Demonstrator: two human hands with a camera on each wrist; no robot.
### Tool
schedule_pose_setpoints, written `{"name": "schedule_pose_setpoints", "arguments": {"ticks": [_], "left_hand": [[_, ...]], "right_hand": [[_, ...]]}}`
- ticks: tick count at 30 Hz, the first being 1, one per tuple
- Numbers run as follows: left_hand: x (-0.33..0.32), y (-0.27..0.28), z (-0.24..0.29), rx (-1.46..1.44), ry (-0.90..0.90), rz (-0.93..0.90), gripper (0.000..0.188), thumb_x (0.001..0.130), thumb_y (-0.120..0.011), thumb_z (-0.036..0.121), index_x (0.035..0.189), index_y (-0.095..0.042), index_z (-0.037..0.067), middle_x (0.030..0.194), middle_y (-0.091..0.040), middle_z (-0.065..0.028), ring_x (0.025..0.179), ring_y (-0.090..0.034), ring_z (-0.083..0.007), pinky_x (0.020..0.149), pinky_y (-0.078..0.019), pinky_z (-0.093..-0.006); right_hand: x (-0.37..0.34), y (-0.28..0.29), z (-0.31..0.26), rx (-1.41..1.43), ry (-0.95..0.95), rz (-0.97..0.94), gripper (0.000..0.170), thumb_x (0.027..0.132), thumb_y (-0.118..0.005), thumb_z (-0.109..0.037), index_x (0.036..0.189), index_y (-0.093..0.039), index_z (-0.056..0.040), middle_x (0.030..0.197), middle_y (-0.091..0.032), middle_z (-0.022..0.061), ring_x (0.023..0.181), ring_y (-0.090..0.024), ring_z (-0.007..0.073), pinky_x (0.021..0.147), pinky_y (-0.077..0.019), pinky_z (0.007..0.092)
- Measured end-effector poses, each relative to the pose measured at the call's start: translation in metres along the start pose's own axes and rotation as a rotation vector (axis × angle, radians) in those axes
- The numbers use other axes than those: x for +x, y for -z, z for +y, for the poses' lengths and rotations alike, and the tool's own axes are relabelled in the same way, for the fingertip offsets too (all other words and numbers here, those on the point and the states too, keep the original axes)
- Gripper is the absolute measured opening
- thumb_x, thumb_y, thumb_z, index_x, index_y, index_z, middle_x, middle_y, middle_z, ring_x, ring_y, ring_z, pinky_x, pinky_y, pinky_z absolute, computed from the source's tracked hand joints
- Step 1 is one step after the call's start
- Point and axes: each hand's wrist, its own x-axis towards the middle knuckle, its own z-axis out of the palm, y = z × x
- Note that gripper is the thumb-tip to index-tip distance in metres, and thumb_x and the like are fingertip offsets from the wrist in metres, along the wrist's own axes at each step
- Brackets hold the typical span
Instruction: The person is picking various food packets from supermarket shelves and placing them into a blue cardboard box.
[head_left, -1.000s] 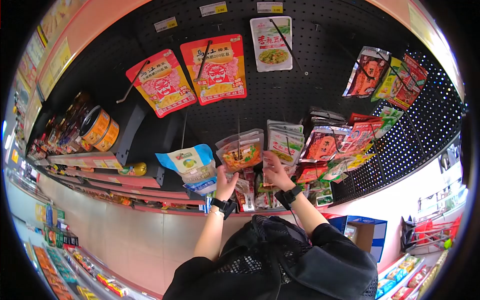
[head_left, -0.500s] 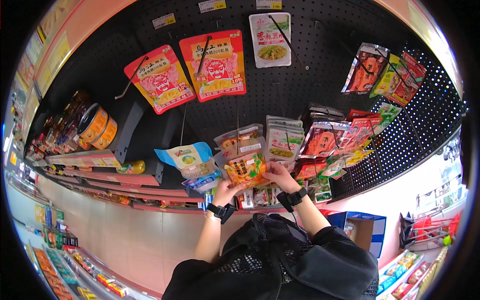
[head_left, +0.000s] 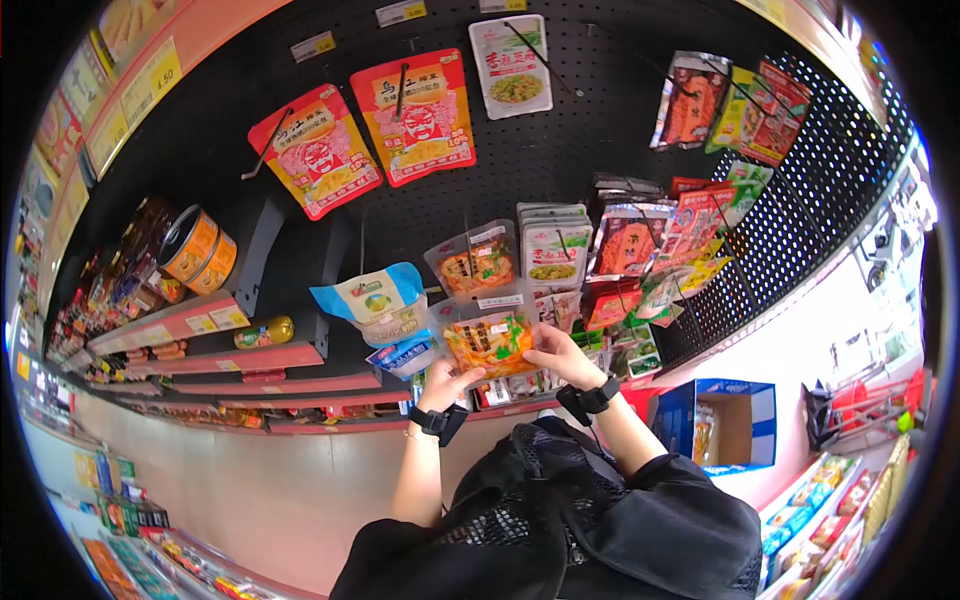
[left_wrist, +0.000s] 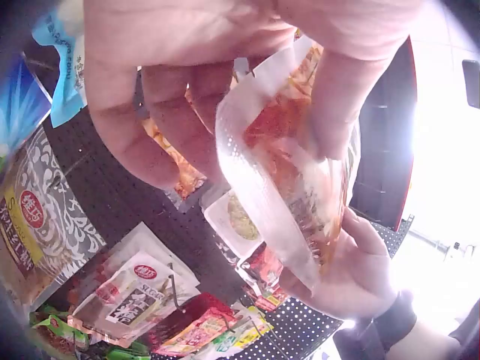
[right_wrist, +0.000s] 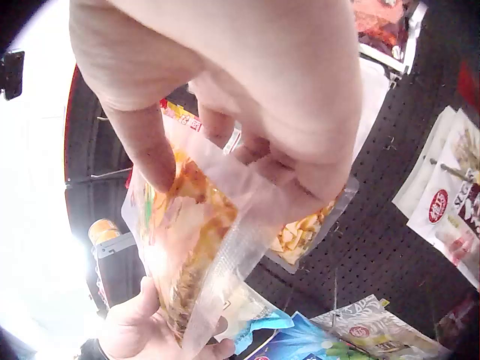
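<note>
Both hands hold one clear-edged food pouch (head_left: 490, 338) with orange contents, in front of the black pegboard. My left hand (head_left: 442, 385) grips its lower left edge, thumb on the front. On the opposite side my right hand (head_left: 563, 357) pinches the right edge. In the left wrist view the pouch (left_wrist: 281, 142) is seen edge-on, with the thumb on one face and the fingers behind. The right wrist view shows the pouch's (right_wrist: 199, 225) clear seam and orange pieces. Just behind it hangs a similar pouch (head_left: 475, 262) on a hook.
Blue-and-white bags (head_left: 375, 305) hang left of the hands, white-and-green packets (head_left: 555, 250) to the right. Red-and-yellow pouches (head_left: 415, 120) hang above. Shelves with cans (head_left: 198, 250) stand at the left. An open blue carton (head_left: 735, 425) is at the lower right.
My hands reached to the hanging pouches, then drew one pouch off toward me and now hold it from both sides. The head view has shifted slightly.
</note>
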Motion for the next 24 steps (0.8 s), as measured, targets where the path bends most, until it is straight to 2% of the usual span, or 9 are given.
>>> {"name": "schedule_pose_setpoints", "arguments": {"ticks": [5, 6, 7, 9, 11, 13, 17, 19, 24], "left_hand": [[-0.004, -0.008, -0.001, -0.001, -0.025, -0.113, 0.024, 0.069, -0.059, 0.009, 0.090, -0.054, -0.001, 0.089, -0.056, -0.0039, 0.082, -0.050, -0.0102, 0.074, -0.0380, -0.0246], [-0.004, -0.014, -0.006, -0.033, -0.016, -0.132, 0.025, 0.068, -0.060, 0.008, 0.090, -0.053, 0.000, 0.089, -0.055, -0.0037, 0.081, -0.050, -0.0098, 0.073, -0.0385, -0.0236], [-0.004, -0.020, -0.009, -0.066, -0.006, -0.151, 0.026, 0.068, -0.060, 0.007, 0.091, -0.052, 0.001, 0.089, -0.055, -0.0035, 0.080, -0.050, -0.0094, 0.072, -0.0389, -0.0227], [-0.002, -0.031, -0.012, -0.050, 0.028, -0.239, 0.027, 0.067, -0.060, 0.005, 0.092, -0.051, 0.000, 0.091, -0.054, -0.0039, 0.081, -0.050, -0.0098, 0.073, -0.0388, -0.0230], [0.000, -0.050, -0.014, -0.104, -0.007, -0.268, 0.026, 0.067, -0.059, 0.003, 0.093, -0.051, 0.000, 0.091, -0.054, -0.0039, 0.082, -0.050, -0.0105, 0.074, -0.0388, -0.0236], [0.000, -0.065, -0.016, -0.117, 0.064, -0.318, 0.027, 0.068, -0.057, 0.001, 0.093, -0.050, -0.001, 0.092, -0.054, -0.0044, 0.082, -0.050, -0.0110, 0.075, -0.0389, -0.0240], [0.003, -0.086, -0.023, -0.162, 0.061, -0.371, 0.026, 0.067, -0.058, 0.001, 0.092, -0.051, -0.003, 0.089, -0.055, -0.0055, 0.081, -0.051, -0.0107, 0.074, -0.0392, -0.0241], [-0.002, -0.094, -0.020, 0.000, 0.060, -0.364, 0.021, 0.068, -0.058, 0.005, 0.088, -0.054, -0.002, 0.085, -0.057, -0.0052, 0.078, -0.051, -0.0101, 0.071, -0.0391, -0.0231], [0.003, -0.129, -0.018, -0.069, 0.056, -0.390, 0.015, 0.071, -0.056, 0.009, 0.082, -0.058, -0.001, 0.078, -0.058, -0.0045, 0.069, -0.051, -0.0086, 0.065, -0.0393, -0.0207]], "right_hand": [[-0.024, -0.003, 0.003, -0.031, -0.027, 0.041, 0.012, 0.072, -0.052, -0.005, 0.079, -0.043, -0.0049, 0.065, -0.032, -0.0061, 0.059, -0.031, 0.0024, 0.052, -0.0289, 0.0165], [-0.035, 0.001, 0.009, 0.003, -0.077, 0.034, 0.020, 0.072, -0.054, -0.008, 0.088, -0.045, -0.0023, 0.072, -0.043, -0.0032, 0.066, -0.039, 0.0039, 0.058, -0.0340, 0.0179], [-0.044, 0.001, 0.009, 0.008, -0.076, 0.074, 0.020, 0.072, -0.054, -0.008, 0.088, -0.045, -0.0023, 0.072, -0.043, -0.0032, 0.066, -0.039, 0.0039, 0.058, -0.0340, 0.0179], [-0.064, 0.000, 0.009, 0.016, -0.081, -0.016, 0.041, 0.072, -0.055, -0.007, 0.108, -0.038, 0.0010, 0.101, -0.048, 0.0060, 0.094, -0.042, 0.0107, 0.083, -0.0323, 0.0250], [-0.081, 0.008, 0.016, -0.046, -0.111, 0.035, 0.044, 0.071, -0.056, -0.007, 0.109, -0.036, 0.0017, 0.103, -0.046, 0.0069, 0.095, -0.041, 0.0113, 0.084, -0.0315, 0.0250], [-0.101, 0.010, 0.007, -0.230, -0.097, 0.101, 0.043, 0.071, -0.056, -0.009, 0.108, -0.037, 0.0026, 0.103, -0.047, 0.0074, 0.094, -0.042, 0.0116, 0.083, -0.0317, 0.0246], [-0.121, 0.020, 0.007, -0.211, -0.052, 0.201, 0.040, 0.071, -0.058, -0.015, 0.102, -0.041, 0.0038, 0.094, -0.051, 0.0069, 0.086, -0.045, 0.0100, 0.076, -0.0362, 0.0239], [-0.130, 0.027, 0.005, -0.243, -0.120, 0.179, 0.041, 0.071, -0.058, -0.013, 0.104, -0.040, 0.0040, 0.098, -0.050, 0.0071, 0.090, -0.044, 0.0106, 0.081, -0.0334, 0.0243], [-0.156, 0.048, 0.012, -0.128, -0.184, 0.201, 0.037, 0.073, -0.055, -0.018, 0.102, -0.043, 0.0034, 0.096, -0.051, 0.0058, 0.089, -0.045, 0.0092, 0.079, -0.0351, 0.0228]]}}
